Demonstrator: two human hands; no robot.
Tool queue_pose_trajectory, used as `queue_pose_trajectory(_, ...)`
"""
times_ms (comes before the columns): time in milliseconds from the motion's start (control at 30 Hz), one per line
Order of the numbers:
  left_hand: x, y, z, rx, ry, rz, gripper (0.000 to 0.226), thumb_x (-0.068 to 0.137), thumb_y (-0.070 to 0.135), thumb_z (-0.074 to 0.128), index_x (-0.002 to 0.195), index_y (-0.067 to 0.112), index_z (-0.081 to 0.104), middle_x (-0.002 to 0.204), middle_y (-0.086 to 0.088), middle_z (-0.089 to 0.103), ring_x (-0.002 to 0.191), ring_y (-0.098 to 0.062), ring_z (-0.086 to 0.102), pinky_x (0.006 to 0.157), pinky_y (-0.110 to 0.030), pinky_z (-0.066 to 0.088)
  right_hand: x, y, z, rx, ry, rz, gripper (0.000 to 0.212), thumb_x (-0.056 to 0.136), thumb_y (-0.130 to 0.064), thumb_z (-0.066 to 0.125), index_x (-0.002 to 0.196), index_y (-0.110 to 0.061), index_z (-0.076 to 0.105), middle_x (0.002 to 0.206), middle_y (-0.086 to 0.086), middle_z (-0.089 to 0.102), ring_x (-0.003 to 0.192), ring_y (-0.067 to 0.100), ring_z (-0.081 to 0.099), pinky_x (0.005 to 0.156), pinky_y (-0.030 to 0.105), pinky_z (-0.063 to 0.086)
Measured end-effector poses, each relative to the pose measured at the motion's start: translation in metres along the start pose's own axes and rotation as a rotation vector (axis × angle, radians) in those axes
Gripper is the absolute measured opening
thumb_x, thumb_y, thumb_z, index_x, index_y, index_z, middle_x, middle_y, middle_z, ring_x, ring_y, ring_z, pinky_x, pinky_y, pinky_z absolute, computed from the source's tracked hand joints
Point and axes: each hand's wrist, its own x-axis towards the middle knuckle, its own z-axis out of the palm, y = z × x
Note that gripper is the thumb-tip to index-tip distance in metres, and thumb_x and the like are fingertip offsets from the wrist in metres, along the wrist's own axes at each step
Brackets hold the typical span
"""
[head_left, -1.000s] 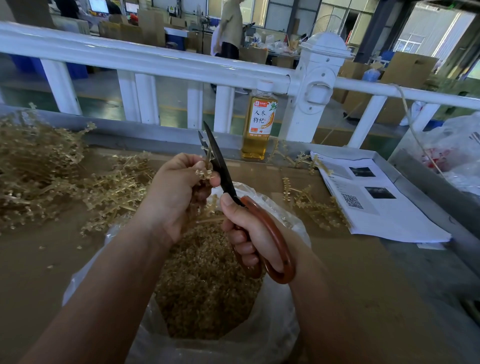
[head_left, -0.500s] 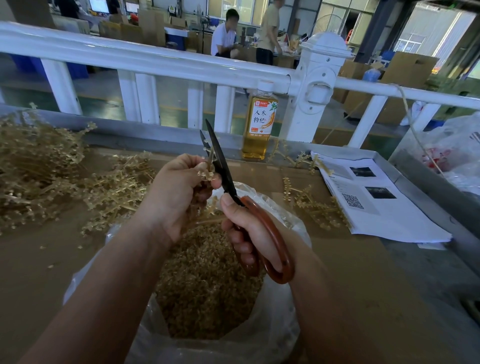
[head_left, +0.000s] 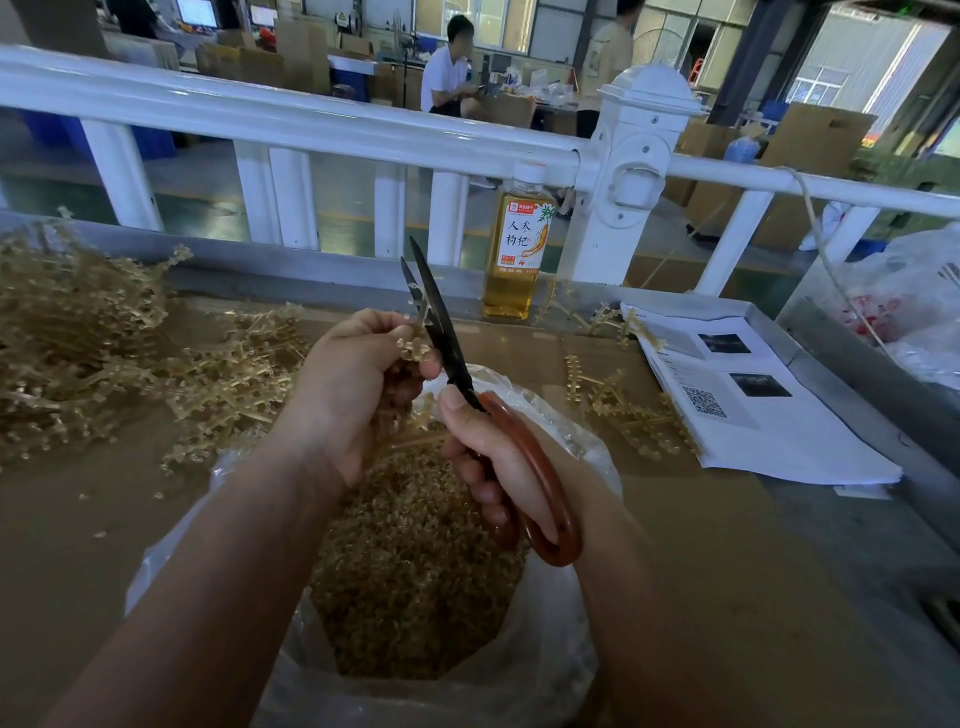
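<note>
Scissors (head_left: 451, 351), clamped in right hand (head_left: 501, 457), bite plastic sprig (head_left: 413, 347) pinched by left hand (head_left: 353, 387).

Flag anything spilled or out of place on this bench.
Small amber offcuts lie scattered on the brown bench top left of the clear bag, outside it. One loose sprue overlaps the printed sheets.

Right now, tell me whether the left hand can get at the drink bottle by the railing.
Probably not yet: the left hand grips a plastic sprig, and the open scissors stand between it and the bottle.
</note>
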Motion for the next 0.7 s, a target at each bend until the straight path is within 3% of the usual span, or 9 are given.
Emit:
queue_pose_trajectory(167, 0.0, -0.005, 0.004, 0.154, 0.119, 0.115, 0.022, 0.093, 0.007, 0.035, 0.081, 0.011, 0.054, 0.046, 0.002, 0.05, 0.034, -0.001, 0.04, 0.034, -0.011, 0.029, 0.002, -0.003, 0.002, -0.153, -0.003, -0.023, 0.037, 0.093, -0.054, 0.031, 0.071, -0.026, 0.041, 0.061, -0.004, 0.041, 0.049, 0.005, 0.038, 0.048, 0.018, 0.032)
queue_pose_trajectory(333, 0.006, -0.012, 0.0, 0.311, 0.127, 0.18, 0.024, 0.097, 0.018, 0.044, 0.075, 0.015, 0.054, 0.042, 0.008, 0.054, 0.038, -0.001, 0.045, 0.04, -0.014, 0.035, 0.006, 0.003, 0.002, -0.207, 0.015, -0.059, 0.038, 0.09, -0.056, 0.035, 0.068, -0.028, 0.044, 0.056, -0.009, 0.043, 0.034, -0.006, 0.044, 0.038, 0.007, 0.032)
queue_pose_trajectory(567, 0.0, 0.0, -0.005, 0.183, 0.106, 0.116, 0.02, 0.092, 0.007, 0.048, 0.072, 0.006, 0.052, 0.046, 0.003, 0.057, 0.03, -0.002, 0.038, 0.032, -0.011, 0.027, 0.008, 0.005, 0.005, -0.242, 0.01, -0.077, 0.038, 0.089, -0.059, 0.033, 0.075, -0.026, 0.047, 0.056, -0.01, 0.042, 0.035, -0.006, 0.044, 0.053, 0.02, 0.031)
queue_pose_trajectory(700, -0.002, 0.003, -0.001, 0.168, 0.104, 0.044, 0.022, 0.095, 0.009, 0.046, 0.074, 0.008, 0.054, 0.041, 0.007, 0.055, 0.027, -0.002, 0.033, 0.029, -0.009, 0.023, 0.004, 0.003, 0.003, -0.169, -0.005, -0.061, 0.035, 0.09, -0.058, 0.035, 0.073, -0.028, 0.044, 0.06, -0.01, 0.042, 0.034, -0.005, 0.043, 0.05, 0.017, 0.032)
